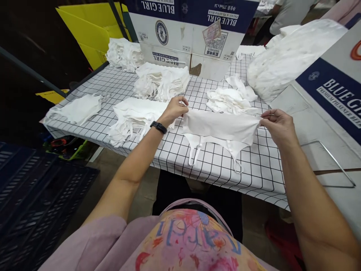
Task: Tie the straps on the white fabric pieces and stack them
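Note:
A small white fabric garment with thin straps (222,130) is stretched flat between my two hands over the checked tablecloth (214,165). My left hand (175,109), with a black wristband, pinches the garment's left top corner. My right hand (275,122) pinches its right top corner. The straps hang down toward the table's near edge. A loose pile of white garments (229,101) lies just behind the held piece.
Stacks of white garments (132,118) (160,81) (124,54) and a single piece (79,109) lie to the left. Cardboard boxes (191,34) (327,98) stand at the back and right, with a full plastic bag (287,56). Dark crates (34,195) sit on the floor at left. Another person (290,13) is far behind.

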`<action>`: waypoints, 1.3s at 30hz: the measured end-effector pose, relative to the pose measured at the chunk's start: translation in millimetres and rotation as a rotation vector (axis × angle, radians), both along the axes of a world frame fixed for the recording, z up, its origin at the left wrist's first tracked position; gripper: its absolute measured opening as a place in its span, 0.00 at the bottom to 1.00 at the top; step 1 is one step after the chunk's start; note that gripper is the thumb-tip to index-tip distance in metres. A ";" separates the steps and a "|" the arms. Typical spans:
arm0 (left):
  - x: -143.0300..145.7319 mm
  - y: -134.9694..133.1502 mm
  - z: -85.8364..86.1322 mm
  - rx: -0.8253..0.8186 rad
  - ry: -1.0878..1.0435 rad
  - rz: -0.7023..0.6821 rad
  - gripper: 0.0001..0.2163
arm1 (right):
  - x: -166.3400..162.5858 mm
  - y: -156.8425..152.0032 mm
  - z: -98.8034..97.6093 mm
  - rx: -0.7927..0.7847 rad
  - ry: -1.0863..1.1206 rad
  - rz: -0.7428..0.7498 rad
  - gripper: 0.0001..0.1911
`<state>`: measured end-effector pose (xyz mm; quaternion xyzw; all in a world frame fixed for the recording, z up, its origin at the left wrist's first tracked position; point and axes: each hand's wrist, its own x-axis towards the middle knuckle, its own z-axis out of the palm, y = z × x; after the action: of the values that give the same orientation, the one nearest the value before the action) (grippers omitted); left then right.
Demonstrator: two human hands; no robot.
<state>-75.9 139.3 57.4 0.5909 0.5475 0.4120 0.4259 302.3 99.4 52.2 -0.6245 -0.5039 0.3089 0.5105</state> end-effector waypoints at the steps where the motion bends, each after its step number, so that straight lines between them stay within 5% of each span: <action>1: -1.5 -0.9 0.8 0.015 0.005 -0.021 0.11 | -0.8 -1.4 2.8 0.005 0.015 0.005 0.13; 7: -3.7 11.1 20.5 0.305 0.172 -0.129 0.07 | 3.4 5.8 18.4 0.044 -0.097 -0.001 0.13; 12: 2.6 5.2 63.7 0.603 0.365 -0.027 0.09 | 1.3 -6.5 46.7 0.293 -0.447 -0.077 0.12; 14: -0.5 -12.6 68.1 0.686 0.400 0.018 0.10 | -5.6 -29.4 54.7 0.378 -0.559 -0.114 0.12; 17: -14.9 -51.8 41.4 0.698 0.514 0.010 0.11 | -15.5 -78.0 43.4 0.400 -0.685 -0.102 0.10; 22: -43.9 -131.2 -47.5 0.656 0.673 -0.282 0.11 | -21.4 -163.5 -29.1 0.245 -0.662 0.153 0.08; 25: -47.9 -169.4 -80.1 0.743 0.696 -0.353 0.10 | -24.4 -198.1 -64.1 0.206 -0.592 0.186 0.08; 29: -42.4 -193.6 -93.4 0.892 0.684 -0.308 0.13 | -28.0 -215.6 -79.3 0.260 -0.537 0.142 0.09; 39: -34.7 -205.7 -107.2 0.829 0.649 -0.119 0.09 | -28.3 -224.9 -94.7 0.238 -0.489 -0.001 0.13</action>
<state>-110.6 -66.4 -49.8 0.8369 0.4078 0.3650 -0.0120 273.9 -125.5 -42.6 -0.6163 -0.6447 0.0873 0.4437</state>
